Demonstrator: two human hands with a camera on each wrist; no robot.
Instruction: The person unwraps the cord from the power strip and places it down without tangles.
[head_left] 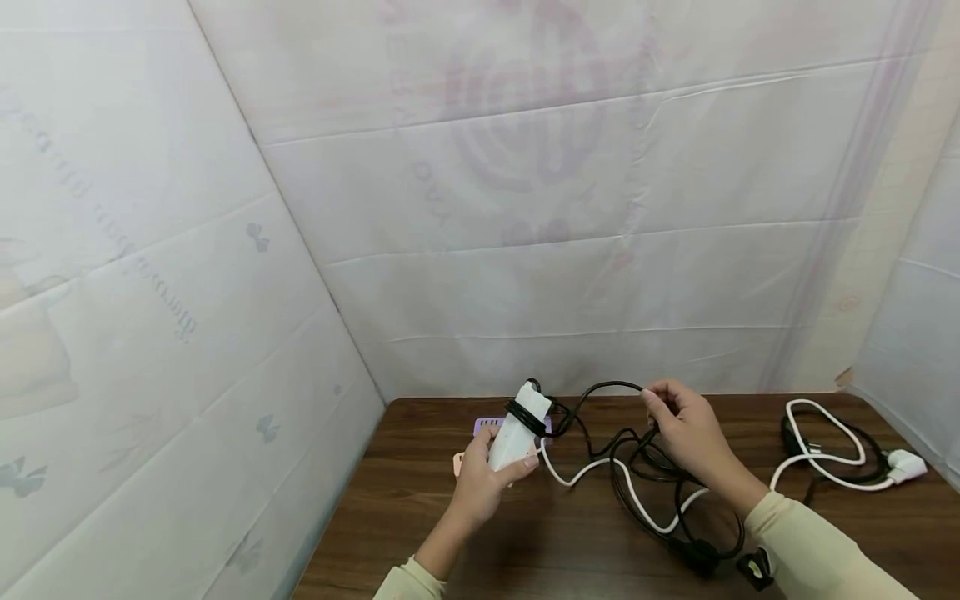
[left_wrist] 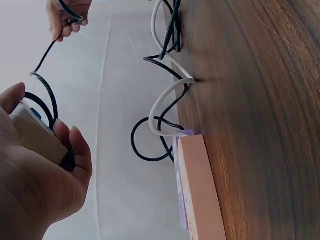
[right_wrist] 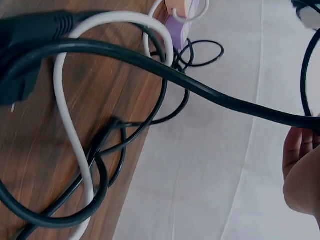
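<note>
Backdrop of white creased sheeting on all sides, hung behind and beside a dark wooden table. On the table, toward 3 o'clock of the hands, lay a loose coil of white cable and black cable with a white plug at its outer end, well apart from the work. At centre sprawled a tangle of black cord crossed by a white cord, with a black plug at about 5 o'clock near the right sleeve. Behind the left hand, at 12 o'clock of it, lay a pink and purple power strip flat on the table, the white cord looping against its end. Held up off the table was a white adapter block, black cord wound round its top, gripped in the curled fingers of the left hand. Raised at 2 o'clock of the block, the right hand pinched the black cord between thumb and fingertips, the cord arching between both hands.
</note>
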